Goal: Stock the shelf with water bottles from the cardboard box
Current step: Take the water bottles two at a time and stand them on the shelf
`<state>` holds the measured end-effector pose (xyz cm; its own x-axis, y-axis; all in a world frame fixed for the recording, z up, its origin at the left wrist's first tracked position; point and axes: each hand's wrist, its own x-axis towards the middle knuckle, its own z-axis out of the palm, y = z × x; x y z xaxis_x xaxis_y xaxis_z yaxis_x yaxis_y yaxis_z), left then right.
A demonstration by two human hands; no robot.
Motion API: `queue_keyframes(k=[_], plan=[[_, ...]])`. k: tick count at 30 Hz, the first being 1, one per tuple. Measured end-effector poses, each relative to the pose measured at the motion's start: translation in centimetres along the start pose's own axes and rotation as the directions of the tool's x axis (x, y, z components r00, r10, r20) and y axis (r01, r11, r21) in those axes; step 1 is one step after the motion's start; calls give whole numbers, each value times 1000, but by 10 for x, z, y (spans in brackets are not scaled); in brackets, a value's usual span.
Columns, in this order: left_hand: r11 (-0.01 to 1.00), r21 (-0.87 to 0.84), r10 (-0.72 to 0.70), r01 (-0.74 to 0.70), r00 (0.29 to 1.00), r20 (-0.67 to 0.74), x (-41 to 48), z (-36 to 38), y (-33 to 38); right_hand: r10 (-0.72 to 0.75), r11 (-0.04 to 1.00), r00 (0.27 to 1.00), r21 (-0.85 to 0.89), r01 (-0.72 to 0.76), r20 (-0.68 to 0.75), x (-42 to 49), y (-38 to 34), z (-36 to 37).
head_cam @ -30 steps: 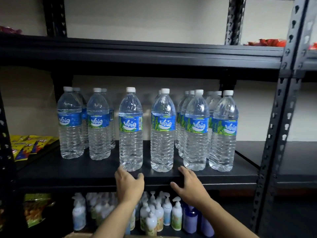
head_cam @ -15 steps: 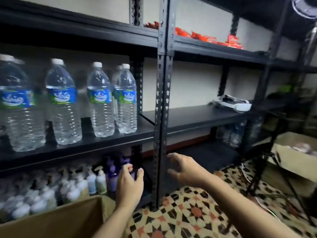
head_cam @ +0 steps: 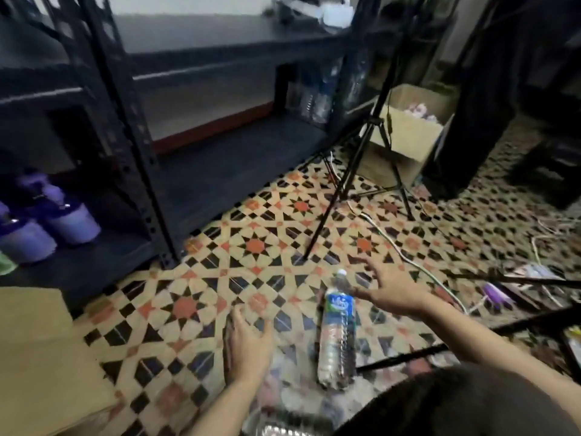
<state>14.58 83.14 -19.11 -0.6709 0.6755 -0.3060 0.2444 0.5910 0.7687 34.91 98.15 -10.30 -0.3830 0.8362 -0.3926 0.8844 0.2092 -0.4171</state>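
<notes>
Clear bottle (head_cam: 338, 335), white cap, blue-green label, lies on patterned tile floor (head_cam: 251, 247), cap pointing toward shelf (head_cam: 220, 171). Right hand (head_cam: 390, 291), fingers spread, just beside label; contact unclear. Left hand (head_cam: 248, 347) open, fingers loosely together, thumb out, empty. Box (head_cam: 37, 357) at left. Half second ago: view on stocked shelf, both hands raised, empty.

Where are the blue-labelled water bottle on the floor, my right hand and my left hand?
water bottle (head_cam: 337, 341): head view, on its clear body.
right hand (head_cam: 391, 289): head view, back of the hand.
left hand (head_cam: 248, 344): head view, back of the hand.
</notes>
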Motion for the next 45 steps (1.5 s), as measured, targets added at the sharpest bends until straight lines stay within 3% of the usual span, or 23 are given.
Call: queue_keyframes(k=[6, 9, 13, 16, 21, 32, 38, 41, 45], plan=[[958, 276, -14, -84, 943, 334, -5, 62, -54, 224, 962, 970, 135, -236, 95, 16, 64, 78], [924, 324, 7, -202, 857, 515, -6, 75, -77, 347, 906, 927, 206, -371, 146, 28, 76, 114], [829, 378, 101, -411, 777, 622, -8, 82, -97, 415, 831, 899, 343, -438, 143, 56, 86, 164], [820, 344, 148, -458, 749, 646, -6, 89, -99, 461, 770, 876, 425, -475, 144, 72, 103, 199], [827, 282, 202, -486, 726, 657, 8, 89, -96, 520, 749, 838, 384, -539, 162, 64, 92, 192], [815, 241, 209, -526, 656, 726, 25, 81, -92, 429, 806, 874, 340, -484, 227, 47, 113, 201], [664, 250, 209, -705, 496, 843, -4, 94, -91, 414, 809, 886, 361, -464, 209, 48, 127, 208], [509, 280, 162, -814, 410, 897, -27, 109, -95, 419, 795, 888, 395, -460, 189, 45, 124, 208], [376, 321, 84, -869, 378, 922, -35, 126, -114, 403, 781, 878, 403, -476, 257, 60, 143, 217]])
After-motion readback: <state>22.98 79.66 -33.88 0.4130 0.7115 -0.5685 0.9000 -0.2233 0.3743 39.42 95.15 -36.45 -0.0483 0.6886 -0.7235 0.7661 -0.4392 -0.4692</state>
